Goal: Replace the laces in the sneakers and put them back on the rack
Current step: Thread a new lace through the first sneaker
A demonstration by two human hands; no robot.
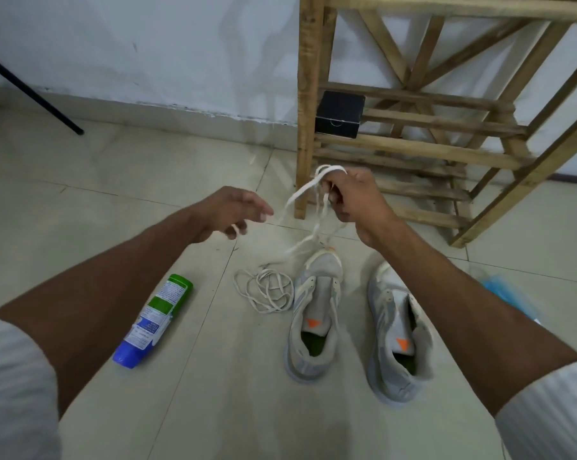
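Observation:
Two grey sneakers with orange tongue tags stand side by side on the tiled floor, the left sneaker (pixel 315 313) and the right sneaker (pixel 396 333), both without laces. My right hand (pixel 353 197) is raised above them, shut on a flat white lace (pixel 302 194) that loops over its fingers and hangs down toward the left sneaker's toe. My left hand (pixel 234 214) hovers just left of that lace with its fingers apart, fingertips close to a strand; whether it touches is unclear. A second lace (pixel 265 290) lies in a tangled pile on the floor left of the left sneaker.
A wooden slatted rack (pixel 413 141) stands against the wall behind the sneakers, with a small black box (pixel 338 114) on a shelf. A green and blue spray can (pixel 154 320) lies on the floor at left. Black stand legs (pixel 31 97) slant at far left. Something blue (pixel 503 290) lies at right.

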